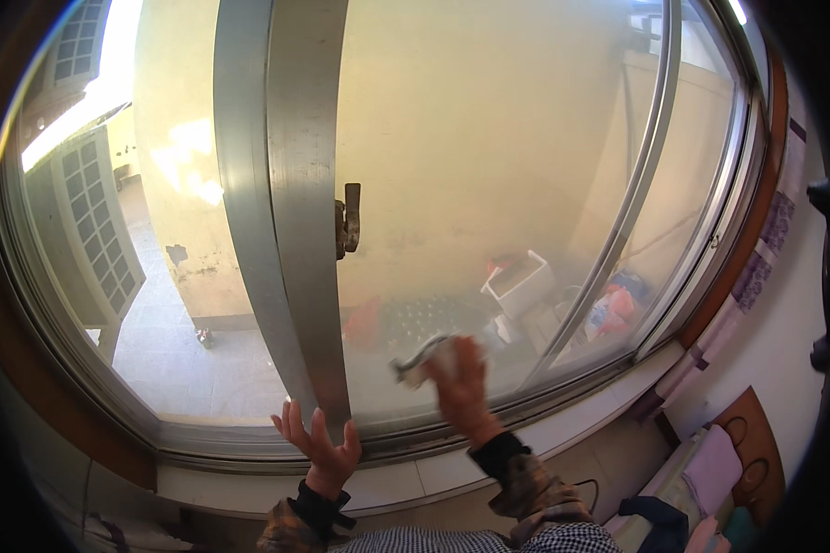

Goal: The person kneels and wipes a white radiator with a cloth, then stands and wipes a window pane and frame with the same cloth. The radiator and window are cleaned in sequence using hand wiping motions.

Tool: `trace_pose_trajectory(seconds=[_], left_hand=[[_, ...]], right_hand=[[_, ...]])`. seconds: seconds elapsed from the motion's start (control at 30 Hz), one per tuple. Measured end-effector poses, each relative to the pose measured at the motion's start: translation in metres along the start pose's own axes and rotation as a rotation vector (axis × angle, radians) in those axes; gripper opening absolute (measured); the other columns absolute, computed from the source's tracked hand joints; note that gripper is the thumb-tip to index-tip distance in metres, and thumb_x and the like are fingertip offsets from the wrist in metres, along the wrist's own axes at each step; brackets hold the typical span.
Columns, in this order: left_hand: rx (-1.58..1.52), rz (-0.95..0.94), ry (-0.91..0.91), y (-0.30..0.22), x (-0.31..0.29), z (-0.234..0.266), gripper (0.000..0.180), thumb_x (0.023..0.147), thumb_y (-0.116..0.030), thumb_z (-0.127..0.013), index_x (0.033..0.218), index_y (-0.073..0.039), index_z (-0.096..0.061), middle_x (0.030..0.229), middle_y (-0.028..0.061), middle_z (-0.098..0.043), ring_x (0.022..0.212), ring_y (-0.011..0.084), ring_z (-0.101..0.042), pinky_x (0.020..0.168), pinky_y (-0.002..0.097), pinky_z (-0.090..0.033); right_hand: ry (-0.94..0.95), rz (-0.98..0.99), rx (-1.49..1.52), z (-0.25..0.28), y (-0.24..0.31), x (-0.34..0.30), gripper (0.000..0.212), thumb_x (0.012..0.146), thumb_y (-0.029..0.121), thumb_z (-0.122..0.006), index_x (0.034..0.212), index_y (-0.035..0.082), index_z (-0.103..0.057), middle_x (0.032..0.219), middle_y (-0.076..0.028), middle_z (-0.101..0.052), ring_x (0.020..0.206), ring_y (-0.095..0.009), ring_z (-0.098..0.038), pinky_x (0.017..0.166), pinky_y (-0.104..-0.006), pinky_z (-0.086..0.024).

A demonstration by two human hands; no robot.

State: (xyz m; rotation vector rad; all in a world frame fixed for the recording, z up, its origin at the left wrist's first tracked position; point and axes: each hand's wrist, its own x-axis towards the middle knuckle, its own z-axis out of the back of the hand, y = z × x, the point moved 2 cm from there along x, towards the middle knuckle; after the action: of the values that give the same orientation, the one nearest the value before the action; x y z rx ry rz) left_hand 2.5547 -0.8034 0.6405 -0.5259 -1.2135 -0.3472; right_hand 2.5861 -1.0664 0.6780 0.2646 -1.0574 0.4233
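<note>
A pale cloth (420, 359), smeared by motion, is in my right hand (464, 387) at the lower part of a hazy glass pane (489, 157). The fingers are wrapped round the cloth, which appears to lie against the glass. To its left, my left hand (325, 452) is raised with fingers spread and nothing in it. It is in front of the foot of the upright metal window frame (306, 138); whether it touches the metal I cannot tell. A dark latch (348, 221) sits on that upright, above both hands.
Below the window runs a tiled sill (470, 468). A purple-patterned curtain (710, 332) hangs at the right, above a bed with a wooden headboard (756, 447) and a folded lilac cloth (713, 468). Through the glass, a white box (523, 286) and a yellow wall (180, 267) show outside.
</note>
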Motion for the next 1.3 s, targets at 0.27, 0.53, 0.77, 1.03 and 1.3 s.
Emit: trace_pose_trajectory(seconds=[0.27, 0.53, 0.77, 1.03, 1.3], left_hand=[[-0.022, 0.097, 0.010, -0.016, 0.014, -0.002, 0.077, 0.092, -0.037, -0.070, 0.149, 0.003, -0.036, 0.147, 0.0278, -0.035, 0.134, 0.0456, -0.039, 0.115, 0.0647, -0.025], [0.073, 0.261, -0.214, -0.035, 0.043, -0.039, 0.062, 0.101, -0.025, -0.063, 0.147, 0.009, -0.038, 0.135, 0.0250, -0.041, 0.119, 0.0384, -0.043, 0.100, 0.0520, -0.037], [0.264, 0.263, -0.336, -0.044, 0.047, -0.060, 0.057, 0.105, -0.025, -0.056, 0.149, 0.007, -0.038, 0.136, 0.0256, -0.047, 0.119, 0.0404, -0.044, 0.101, 0.0512, -0.039], [0.391, 0.202, -0.296, -0.036, 0.039, -0.060, 0.061, 0.107, -0.037, -0.052, 0.148, 0.006, -0.039, 0.132, 0.0239, -0.051, 0.115, 0.0388, -0.046, 0.098, 0.0498, -0.041], [0.309, 0.238, -0.200, -0.044, 0.038, -0.049, 0.063, 0.105, -0.032, -0.057, 0.150, 0.007, -0.036, 0.130, 0.0246, -0.048, 0.117, 0.0388, -0.047, 0.101, 0.0482, -0.041]], right_hand=[[-0.550, -0.510, -0.126, 0.058, -0.128, 0.037, 0.062, 0.096, 0.006, -0.055, 0.156, 0.002, -0.040, 0.161, -0.030, -0.031, 0.148, -0.048, -0.031, 0.121, -0.0521, -0.026], [0.047, -0.210, 0.017, 0.044, -0.089, -0.067, 0.063, 0.085, 0.000, -0.064, 0.146, 0.015, -0.057, 0.160, -0.036, -0.024, 0.149, -0.057, -0.022, 0.120, -0.0615, -0.023], [-0.367, -0.218, -0.094, 0.125, -0.213, 0.040, 0.059, 0.089, 0.001, -0.062, 0.147, 0.008, -0.053, 0.160, -0.033, -0.027, 0.147, -0.053, -0.028, 0.120, -0.0600, -0.024], [-0.159, -0.307, -0.001, 0.045, -0.173, -0.107, 0.064, 0.089, 0.003, -0.060, 0.151, 0.010, -0.044, 0.158, -0.037, -0.023, 0.147, -0.058, -0.022, 0.117, -0.0668, -0.022], [-0.101, -0.396, 0.049, 0.068, -0.196, -0.127, 0.065, 0.090, -0.005, -0.053, 0.153, 0.008, -0.046, 0.161, -0.034, -0.021, 0.150, -0.051, -0.022, 0.121, -0.0546, -0.025]])
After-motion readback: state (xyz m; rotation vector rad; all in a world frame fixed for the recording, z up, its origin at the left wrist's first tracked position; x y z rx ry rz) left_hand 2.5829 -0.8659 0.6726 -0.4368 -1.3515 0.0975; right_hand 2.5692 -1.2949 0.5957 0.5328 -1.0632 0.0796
